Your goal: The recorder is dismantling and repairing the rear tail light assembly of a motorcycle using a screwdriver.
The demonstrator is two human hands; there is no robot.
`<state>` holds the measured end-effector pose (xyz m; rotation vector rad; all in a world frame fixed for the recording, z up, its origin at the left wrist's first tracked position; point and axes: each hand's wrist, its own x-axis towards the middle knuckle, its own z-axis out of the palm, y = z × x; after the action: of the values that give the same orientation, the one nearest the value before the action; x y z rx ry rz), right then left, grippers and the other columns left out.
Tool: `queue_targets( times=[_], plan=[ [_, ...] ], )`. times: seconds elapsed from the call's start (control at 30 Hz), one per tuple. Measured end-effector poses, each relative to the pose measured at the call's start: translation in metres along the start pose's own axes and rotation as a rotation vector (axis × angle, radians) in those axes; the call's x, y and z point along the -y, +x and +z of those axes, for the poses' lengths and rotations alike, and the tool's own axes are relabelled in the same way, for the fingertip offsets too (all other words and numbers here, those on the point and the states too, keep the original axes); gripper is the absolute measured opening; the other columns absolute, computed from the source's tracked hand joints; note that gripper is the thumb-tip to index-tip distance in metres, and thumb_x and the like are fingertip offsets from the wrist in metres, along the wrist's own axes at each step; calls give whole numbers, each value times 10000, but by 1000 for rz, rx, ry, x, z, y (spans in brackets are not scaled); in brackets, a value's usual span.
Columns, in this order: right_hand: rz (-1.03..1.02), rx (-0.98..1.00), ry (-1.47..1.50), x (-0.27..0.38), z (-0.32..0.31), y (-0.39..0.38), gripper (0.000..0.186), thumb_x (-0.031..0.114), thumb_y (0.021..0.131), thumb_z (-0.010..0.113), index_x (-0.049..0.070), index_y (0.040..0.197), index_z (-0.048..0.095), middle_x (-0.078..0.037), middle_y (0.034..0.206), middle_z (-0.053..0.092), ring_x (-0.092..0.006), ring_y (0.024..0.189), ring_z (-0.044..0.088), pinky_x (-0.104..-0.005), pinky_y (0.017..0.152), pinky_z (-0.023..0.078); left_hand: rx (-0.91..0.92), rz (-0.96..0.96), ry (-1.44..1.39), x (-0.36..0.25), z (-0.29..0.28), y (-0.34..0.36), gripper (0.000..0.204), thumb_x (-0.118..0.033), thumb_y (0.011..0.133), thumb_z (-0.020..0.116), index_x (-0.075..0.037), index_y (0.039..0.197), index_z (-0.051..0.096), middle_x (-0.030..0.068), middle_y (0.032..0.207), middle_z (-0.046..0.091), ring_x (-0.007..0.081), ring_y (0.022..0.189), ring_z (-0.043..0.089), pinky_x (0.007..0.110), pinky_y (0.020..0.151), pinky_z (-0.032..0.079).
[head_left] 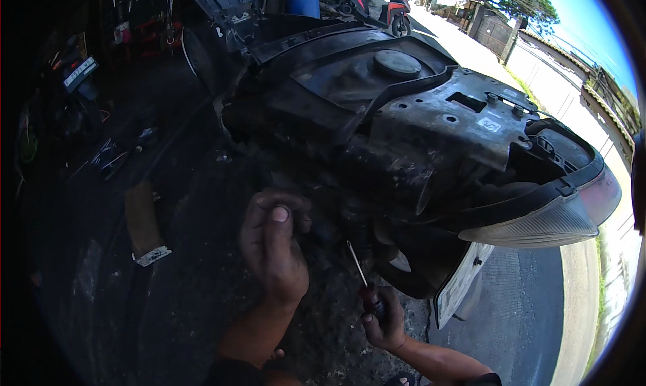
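Scooter (417, 133): spans centre to right, tail lamp (538, 223) at its right end, plate (456, 285) below the lamp. Left hand (276, 244): before the scooter's near side. Right hand (387, 322): right of the left, around a screwdriver (369, 293). Cardboard piece (144, 218): lies on the floor (195, 278), left of both hands. Barrel (303, 4), second scooter (396, 9): behind.

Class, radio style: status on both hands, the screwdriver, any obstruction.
Right hand grips screwdriver, shaft angled up toward scooter. Left hand curled, any contents unclear. No obstruction evident; brown strip on ground, left of both hands.
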<state>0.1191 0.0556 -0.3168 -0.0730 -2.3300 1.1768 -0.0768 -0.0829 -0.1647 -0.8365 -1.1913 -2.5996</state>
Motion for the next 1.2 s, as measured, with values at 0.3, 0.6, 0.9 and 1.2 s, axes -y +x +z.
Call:
queue_targets(
  times=[0.3, 0.6, 0.9, 1.2],
  plan=[
    [24, -426, 151, -11, 44, 19, 583, 400, 1011, 561, 11, 1394, 358, -33, 1029, 558, -45, 744, 506, -206, 658, 420, 300, -370, 47, 44, 23, -48, 136, -55, 975, 598, 31, 1080, 604, 62, 921, 688, 77, 845, 648, 243, 711, 521],
    [138, -530, 554, 19, 48, 39, 587, 377, 973, 635, 4, 1369, 413, -55, 1164, 545, -155, 995, 533, -302, 915, 443, 316, -264, 188, 47, 34, -49, 89, -29, 934, 642, 32, 998, 631, 70, 805, 694, 97, 699, 672, 240, 608, 534],
    [29, -608, 593, 10, 18, 46, 620, 339, 877, 744, -13, 1296, 452, -103, 1219, 557, -201, 1137, 538, -374, 1036, 406, 350, -259, 106, 57, 41, -49, 91, 32, 958, 582, 45, 1045, 603, 50, 812, 670, 70, 705, 653, 224, 602, 533],
    [42, -585, 578, 11, 9, 41, 540, 238, 924, 704, 49, 1353, 436, -81, 1229, 554, -152, 1007, 552, -300, 853, 487, 287, -324, -76, 46, 46, -49, 98, 24, 958, 575, 50, 1047, 606, 48, 780, 660, 102, 701, 671, 242, 625, 542]
  ],
)
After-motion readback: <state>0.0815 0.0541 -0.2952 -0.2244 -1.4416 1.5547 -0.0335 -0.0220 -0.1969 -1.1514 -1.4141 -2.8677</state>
